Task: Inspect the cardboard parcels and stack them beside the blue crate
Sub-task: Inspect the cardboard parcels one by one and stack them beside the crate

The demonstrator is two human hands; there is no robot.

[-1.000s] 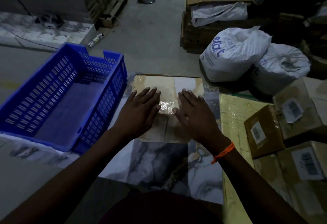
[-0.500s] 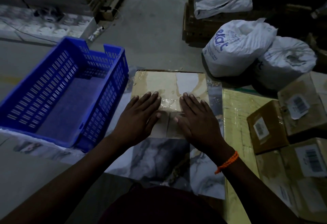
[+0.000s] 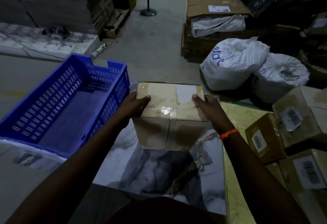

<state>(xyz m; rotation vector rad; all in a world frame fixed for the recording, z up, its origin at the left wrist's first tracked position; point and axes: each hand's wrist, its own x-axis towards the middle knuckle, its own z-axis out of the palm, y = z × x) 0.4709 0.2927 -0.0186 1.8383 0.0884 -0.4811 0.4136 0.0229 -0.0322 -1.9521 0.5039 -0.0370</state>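
My left hand (image 3: 136, 105) and my right hand (image 3: 206, 108) each gripped one side of the cardboard parcel (image 3: 168, 98). My thumbs lay on top. The parcel was in the middle of the frame, above the marble-look desk (image 3: 159, 170) and just right of the blue crate (image 3: 40, 98). More labelled parcels (image 3: 297, 116) lay at the right edge, near two white sacks (image 3: 233, 61) in the upper right.

Matt cardboard parcel (image 3: 169, 116) with glossy tape; perforated plastic blue crate (image 3: 67, 100).
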